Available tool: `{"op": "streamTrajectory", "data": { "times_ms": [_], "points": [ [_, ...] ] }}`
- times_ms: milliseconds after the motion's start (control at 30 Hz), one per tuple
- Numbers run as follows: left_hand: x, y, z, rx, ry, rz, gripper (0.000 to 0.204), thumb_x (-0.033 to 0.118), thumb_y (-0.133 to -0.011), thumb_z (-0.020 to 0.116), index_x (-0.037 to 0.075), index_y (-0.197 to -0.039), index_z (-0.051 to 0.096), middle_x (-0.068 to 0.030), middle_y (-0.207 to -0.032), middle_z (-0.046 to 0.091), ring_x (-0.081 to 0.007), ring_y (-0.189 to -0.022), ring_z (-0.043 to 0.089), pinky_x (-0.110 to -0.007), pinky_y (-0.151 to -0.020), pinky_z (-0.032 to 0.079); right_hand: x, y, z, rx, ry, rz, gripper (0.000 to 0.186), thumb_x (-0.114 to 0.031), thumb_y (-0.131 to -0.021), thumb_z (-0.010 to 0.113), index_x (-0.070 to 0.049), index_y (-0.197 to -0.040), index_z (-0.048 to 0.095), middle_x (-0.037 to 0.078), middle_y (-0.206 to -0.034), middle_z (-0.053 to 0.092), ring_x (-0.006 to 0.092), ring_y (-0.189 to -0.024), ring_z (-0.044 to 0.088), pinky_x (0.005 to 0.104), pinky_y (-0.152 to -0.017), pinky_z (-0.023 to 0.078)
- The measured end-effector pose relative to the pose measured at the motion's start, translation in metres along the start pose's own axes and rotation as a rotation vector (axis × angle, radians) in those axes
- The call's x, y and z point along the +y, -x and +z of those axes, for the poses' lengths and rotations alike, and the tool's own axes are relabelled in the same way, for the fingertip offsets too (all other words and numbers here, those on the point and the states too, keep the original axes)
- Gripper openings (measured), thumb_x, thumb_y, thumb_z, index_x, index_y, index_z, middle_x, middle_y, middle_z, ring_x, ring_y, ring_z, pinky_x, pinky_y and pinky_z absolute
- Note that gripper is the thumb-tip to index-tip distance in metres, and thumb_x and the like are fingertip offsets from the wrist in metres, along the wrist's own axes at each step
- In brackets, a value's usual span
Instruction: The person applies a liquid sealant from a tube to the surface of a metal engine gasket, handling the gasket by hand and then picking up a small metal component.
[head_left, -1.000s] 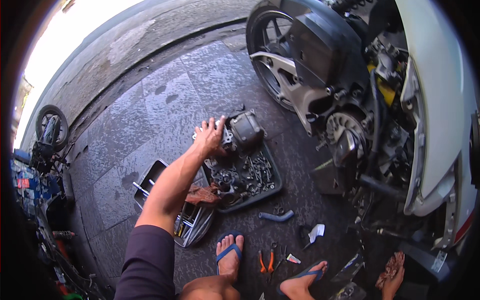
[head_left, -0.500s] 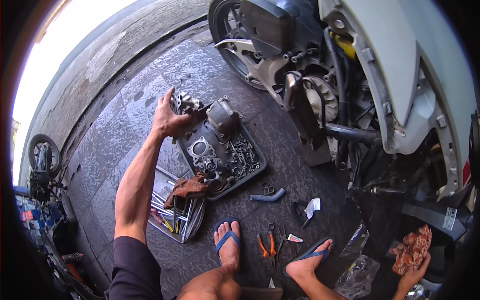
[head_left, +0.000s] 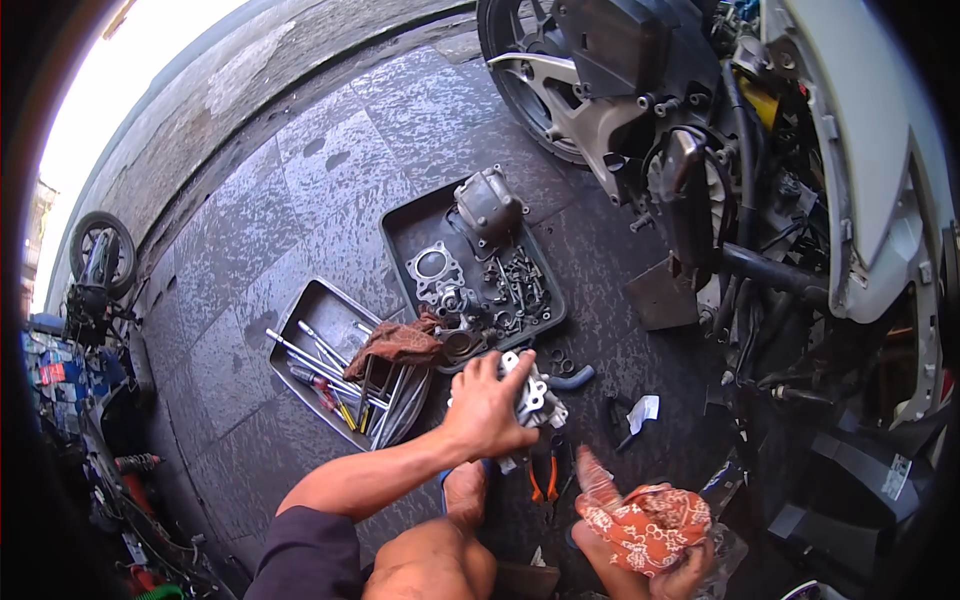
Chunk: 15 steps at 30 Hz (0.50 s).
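My left hand [head_left: 488, 408] grips a silvery cast-metal engine part [head_left: 541, 404], which looks like a cylinder head, over the floor between the trays and my feet. Its underside is hidden from me. At the lower right, my right hand [head_left: 688, 574] is closed around an orange patterned cloth [head_left: 648, 528], bunched up with one end pointing toward the engine part. The part and the cloth are apart. Beyond my left hand lies a black tray [head_left: 393, 238], holding a metal engine cover [head_left: 490, 207], a gasket [head_left: 432, 264] and several bolts [head_left: 522, 287].
A grey tool tray [head_left: 283, 352] with several wrenches and screwdrivers, a brown rag [head_left: 398, 345] on it, lies left. Orange-handled pliers [head_left: 545, 482] and a blue hose [head_left: 572, 379] rest on the dark tiles. A partly dismantled scooter [head_left: 650, 60] stands at the right.
My left hand has brought the engine part from above the black tray back toward me. My right hand has moved left with the cloth, nearer the part. The view has shifted.
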<state>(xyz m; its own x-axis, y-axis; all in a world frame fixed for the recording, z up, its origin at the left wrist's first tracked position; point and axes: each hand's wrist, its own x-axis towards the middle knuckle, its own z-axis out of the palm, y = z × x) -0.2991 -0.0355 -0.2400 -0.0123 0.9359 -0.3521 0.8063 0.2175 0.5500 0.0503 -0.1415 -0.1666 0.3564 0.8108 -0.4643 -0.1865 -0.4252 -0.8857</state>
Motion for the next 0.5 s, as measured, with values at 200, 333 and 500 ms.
{"op": "streamTrajectory", "data": {
  "times_ms": [200,333,500],
  "points": [
    [0.001,-0.002,0.077,0.115,-0.084,0.007,0.109,0.037,-0.059,0.089,0.020,-0.152,0.037,-0.0303,-0.141,0.039,-0.0531,-0.131,0.035,-0.062,-0.105,0.031,0.009,-0.008,0.088,-0.204,-0.309,0.165,0.042,-0.012,-0.090,0.060,0.004,-0.128,0.054,0.017,-0.116,0.063,0.0302,-0.114,0.057,0.0410,-0.107,0.038],
    [-0.003,-0.004,0.091,0.177,-0.131,0.069,0.113,0.037,-0.058,0.090,0.022,-0.154,0.034,-0.0278,-0.144,0.035,-0.0540,-0.132,0.033,-0.062,-0.105,0.030,0.068,-0.054,0.057,-0.285,0.297,-0.123,0.037,-0.015,-0.093,0.061,0.002,-0.126,0.054,0.015,-0.113,0.066,0.0260,-0.111,0.061,0.0408,-0.103,0.042],
    [-0.011,0.004,0.104,0.272,-0.073,0.094,0.106,0.044,-0.061,0.089,0.022,-0.152,0.040,-0.0258,-0.144,0.037,-0.0533,-0.131,0.034,-0.061,-0.105,0.031,0.073,-0.064,0.091,-0.193,0.749,-0.256,0.035,-0.013,-0.093,0.060,0.004,-0.124,0.055,0.015,-0.113,0.065,0.0237,-0.106,0.063,0.0379,-0.096,0.048]
  ]
}}
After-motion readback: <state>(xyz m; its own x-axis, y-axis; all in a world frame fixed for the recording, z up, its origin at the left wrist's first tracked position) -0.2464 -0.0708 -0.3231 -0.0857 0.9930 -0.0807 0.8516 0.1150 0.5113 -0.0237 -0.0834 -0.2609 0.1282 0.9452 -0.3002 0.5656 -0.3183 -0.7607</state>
